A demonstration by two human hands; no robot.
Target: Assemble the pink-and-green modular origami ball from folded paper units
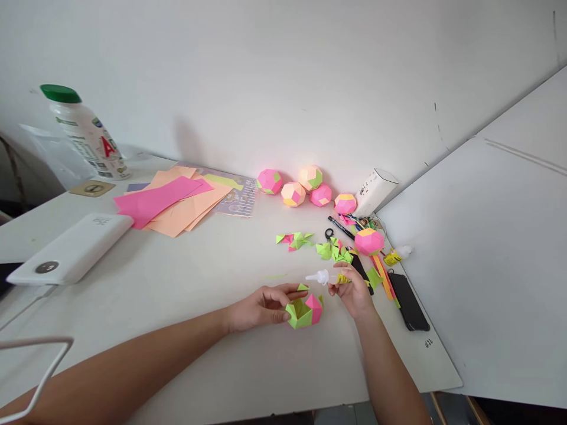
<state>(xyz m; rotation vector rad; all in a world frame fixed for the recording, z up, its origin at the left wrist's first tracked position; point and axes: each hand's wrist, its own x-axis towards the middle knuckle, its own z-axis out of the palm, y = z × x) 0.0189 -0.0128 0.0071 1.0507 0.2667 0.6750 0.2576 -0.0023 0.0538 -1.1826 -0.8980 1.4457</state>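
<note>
- The white bench (199, 265) spreads beneath both the left hand (252, 310) and the right hand (354, 295), running well out to either side of them.
- Peach paper sheets (204, 208) lie fanned beyond the left hand and to its left, with pink paper sheets (163, 199) on top and a lilac patterned sheet (243, 203) partly underneath.
- A drink bottle (91, 139) with a green cap stands farther off, past the papers, well to the left of both hands.
- A white power bank (75, 248) lies left of the left hand, above that forearm.
- A black smartphone (408, 301) lies flat just to the right of the right hand.
- A white box (375, 192) leans upright against the wall beyond the right hand.
- Six finished paper balls (293, 194) in pink, peach, yellow and green sit beyond the hands, one near the right hand.
- The half-built green and pink paper ball (303, 316) rests between the hands, open side up; the left hand holds it, thumb at its edge, fingers stretched along the far side.
- A glue bottle (330, 276) is gripped in the right hand, nozzle pointing left.
- A second glue bottle (397, 255) lies beyond the right hand, to its right.
- Folded green pieces (334, 251) are heaped just past the right hand.
- A green paper triangle (303, 287) shows at the left fingertips.
</note>
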